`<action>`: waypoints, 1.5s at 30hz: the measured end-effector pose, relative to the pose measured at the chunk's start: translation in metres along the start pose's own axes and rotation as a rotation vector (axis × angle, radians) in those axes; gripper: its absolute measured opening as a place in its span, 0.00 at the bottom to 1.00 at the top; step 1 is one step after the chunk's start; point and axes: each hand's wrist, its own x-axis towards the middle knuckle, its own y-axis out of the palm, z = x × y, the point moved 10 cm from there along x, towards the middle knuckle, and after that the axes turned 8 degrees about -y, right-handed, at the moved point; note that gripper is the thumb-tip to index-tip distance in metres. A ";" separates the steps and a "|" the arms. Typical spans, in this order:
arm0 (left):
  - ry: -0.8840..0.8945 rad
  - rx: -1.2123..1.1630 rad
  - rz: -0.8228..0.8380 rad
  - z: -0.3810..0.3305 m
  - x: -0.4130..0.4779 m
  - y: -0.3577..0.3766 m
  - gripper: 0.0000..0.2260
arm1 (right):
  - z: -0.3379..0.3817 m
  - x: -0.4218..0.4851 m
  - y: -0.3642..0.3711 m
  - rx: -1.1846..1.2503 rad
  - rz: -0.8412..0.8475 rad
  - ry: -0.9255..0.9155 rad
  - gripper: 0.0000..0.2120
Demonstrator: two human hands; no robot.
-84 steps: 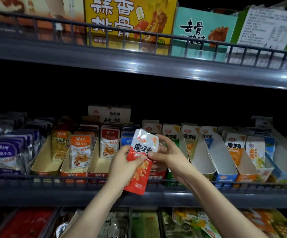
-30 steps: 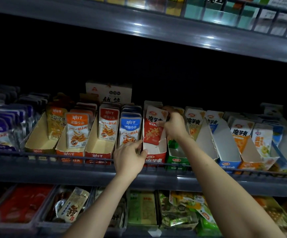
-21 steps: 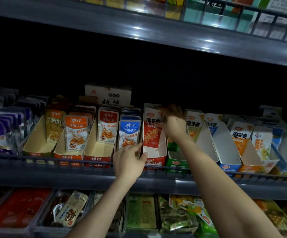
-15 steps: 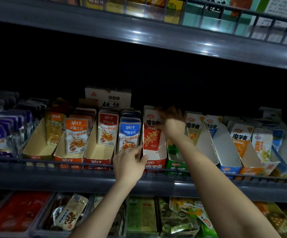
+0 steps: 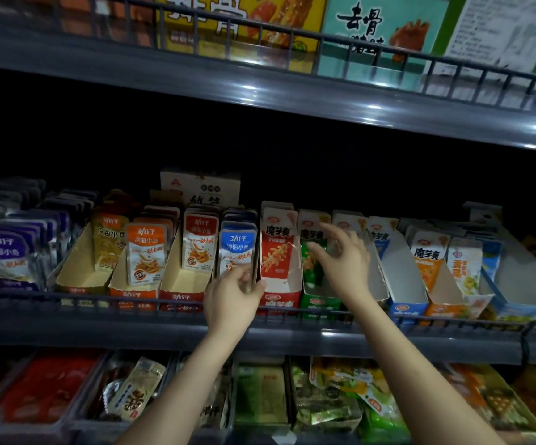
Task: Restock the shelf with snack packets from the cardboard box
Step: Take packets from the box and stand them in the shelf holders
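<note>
Nearest, loose packets (image 5: 135, 393) lay on the tier under the shelf (image 5: 99, 329). Above its rail, the left hand (image 5: 233, 300) sat at the wall between the blue packet (image 5: 237, 248) and the red carton (image 5: 281, 298), fingers curled against it; whether they pinched it I couldn't tell. Just beyond, the right hand (image 5: 343, 264) hovered before the green packet (image 5: 307, 268), fingers spread wide and holding nothing. The red snack packet (image 5: 276, 248) stood upright in the red carton.

The red packet (image 5: 277, 245), earlier in both hands, now stands in the red tray (image 5: 279, 303) at centre frame. The right hand (image 5: 343, 261) has let go, fingers (image 5: 330, 229) spread; the left hand (image 5: 231, 300) moved to the tray's wall.
</note>
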 end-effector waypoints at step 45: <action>-0.370 0.556 0.270 0.417 -0.284 0.042 0.37 | -0.188 -0.589 0.228 -0.217 1.189 0.630 0.28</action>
